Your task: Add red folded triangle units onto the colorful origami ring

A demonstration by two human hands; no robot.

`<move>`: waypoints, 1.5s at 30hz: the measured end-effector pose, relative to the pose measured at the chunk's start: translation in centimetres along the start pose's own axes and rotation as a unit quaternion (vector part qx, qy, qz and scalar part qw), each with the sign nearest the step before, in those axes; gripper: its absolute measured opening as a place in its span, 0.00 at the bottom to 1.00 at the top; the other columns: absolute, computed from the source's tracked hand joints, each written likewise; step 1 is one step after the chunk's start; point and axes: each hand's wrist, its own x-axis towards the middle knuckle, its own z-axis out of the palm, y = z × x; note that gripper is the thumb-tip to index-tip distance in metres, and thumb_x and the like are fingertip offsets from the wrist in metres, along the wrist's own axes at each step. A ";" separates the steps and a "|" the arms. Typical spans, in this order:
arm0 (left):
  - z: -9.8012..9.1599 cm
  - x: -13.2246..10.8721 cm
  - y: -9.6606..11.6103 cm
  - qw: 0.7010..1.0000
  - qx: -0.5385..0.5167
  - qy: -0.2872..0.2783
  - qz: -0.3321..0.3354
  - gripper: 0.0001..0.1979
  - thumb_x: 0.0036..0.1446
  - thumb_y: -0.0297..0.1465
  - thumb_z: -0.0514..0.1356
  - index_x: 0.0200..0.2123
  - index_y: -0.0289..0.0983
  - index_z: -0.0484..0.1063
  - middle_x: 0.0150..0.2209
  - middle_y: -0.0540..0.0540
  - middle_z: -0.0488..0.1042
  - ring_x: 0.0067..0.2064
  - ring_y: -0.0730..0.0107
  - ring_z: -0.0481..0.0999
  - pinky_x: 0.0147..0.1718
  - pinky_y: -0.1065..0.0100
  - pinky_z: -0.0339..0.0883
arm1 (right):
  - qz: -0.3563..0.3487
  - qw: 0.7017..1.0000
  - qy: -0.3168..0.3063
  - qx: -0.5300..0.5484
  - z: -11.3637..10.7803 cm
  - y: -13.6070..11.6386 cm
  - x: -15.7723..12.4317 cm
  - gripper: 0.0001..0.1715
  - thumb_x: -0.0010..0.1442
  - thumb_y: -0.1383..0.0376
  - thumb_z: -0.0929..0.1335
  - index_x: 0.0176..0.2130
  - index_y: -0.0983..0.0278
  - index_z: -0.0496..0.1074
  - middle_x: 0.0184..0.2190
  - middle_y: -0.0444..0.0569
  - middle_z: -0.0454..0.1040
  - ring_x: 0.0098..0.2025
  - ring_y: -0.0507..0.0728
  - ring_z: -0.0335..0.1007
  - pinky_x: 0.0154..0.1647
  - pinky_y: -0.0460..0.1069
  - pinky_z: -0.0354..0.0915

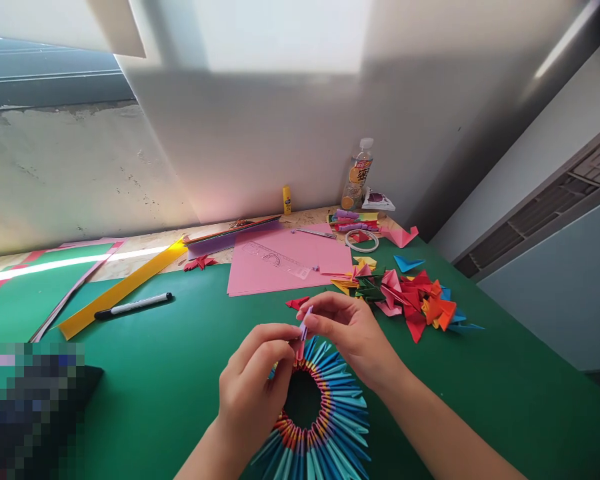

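A ring of folded paper pieces [330,420], blue on the outside with orange and red inside, lies on the green mat [155,373] close to me. Both hands are above its far edge. My left hand [255,380] and my right hand [347,330] pinch one small pink-purple folded paper piece [304,330] between their fingertips, just over the ring. A pile of loose folded pieces [410,297] in red, orange, pink, green and blue sits to the right of my right hand.
Pink paper sheets [280,267] with a clear ruler [275,257] lie behind the hands. A black marker [133,305] and yellow strip [125,287] are at left. Glue stick [287,199], bottle [357,175] and tape roll [361,240] stand near the wall. A blurred dark thing [30,407] is bottom left.
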 end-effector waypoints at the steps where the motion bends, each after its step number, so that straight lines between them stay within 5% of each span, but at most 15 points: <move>1: 0.0 0.1 -0.1 1.000 -0.003 -0.002 -0.004 0.11 0.51 0.16 0.58 0.28 0.39 0.66 0.34 0.50 0.75 0.34 0.76 0.76 0.31 0.76 0.71 | -0.008 1.000 0.002 -0.016 0.0 -0.1 -0.1 0.09 0.43 0.64 0.75 0.28 0.63 0.75 0.27 0.44 0.76 0.28 0.50 0.71 0.30 0.45 0.69; 5: 0.0 0.7 -0.5 0.999 -0.006 -0.024 -0.032 0.08 0.52 0.19 0.59 0.29 0.39 0.68 0.33 0.49 0.75 0.34 0.73 0.76 0.33 0.73 0.71 | -0.055 0.993 0.009 -0.105 -0.3 -0.6 -0.5 0.07 0.45 0.64 0.74 0.30 0.62 0.76 0.28 0.46 0.77 0.32 0.53 0.73 0.35 0.47 0.70; 8: 0.0 1.3 -1.2 0.989 0.004 -0.081 -0.121 0.07 0.50 0.23 0.61 0.33 0.39 0.70 0.34 0.48 0.76 0.37 0.67 0.76 0.35 0.68 0.71 | -0.076 0.986 0.037 -0.147 -1.3 -0.6 -0.4 0.07 0.49 0.63 0.72 0.31 0.62 0.77 0.32 0.48 0.78 0.34 0.55 0.74 0.38 0.49 0.71; 12: 0.4 1.4 -2.0 0.941 -0.030 -0.198 -0.272 0.12 0.46 0.26 0.63 0.37 0.39 0.72 0.38 0.47 0.77 0.41 0.63 0.75 0.40 0.63 0.70 | -0.050 0.986 0.101 -0.120 -2.9 0.2 0.0 0.10 0.47 0.60 0.73 0.31 0.62 0.77 0.29 0.48 0.78 0.32 0.56 0.74 0.37 0.50 0.72; 16: 0.6 0.9 -2.3 0.905 -0.043 -0.253 -0.340 0.14 0.44 0.26 0.62 0.38 0.39 0.72 0.38 0.48 0.76 0.41 0.64 0.74 0.42 0.64 0.67 | -0.018 0.988 0.103 -0.115 -3.2 1.1 0.1 0.12 0.45 0.59 0.74 0.30 0.64 0.77 0.27 0.48 0.78 0.31 0.55 0.74 0.36 0.50 0.72; 45: 0.3 0.3 -2.3 0.906 -0.047 -0.262 -0.330 0.07 0.47 0.24 0.58 0.32 0.39 0.66 0.33 0.51 0.73 0.36 0.69 0.70 0.35 0.68 0.62 | 0.021 0.986 0.094 -0.138 -2.1 2.8 0.0 0.14 0.44 0.58 0.74 0.29 0.66 0.75 0.25 0.48 0.77 0.28 0.57 0.76 0.35 0.51 0.73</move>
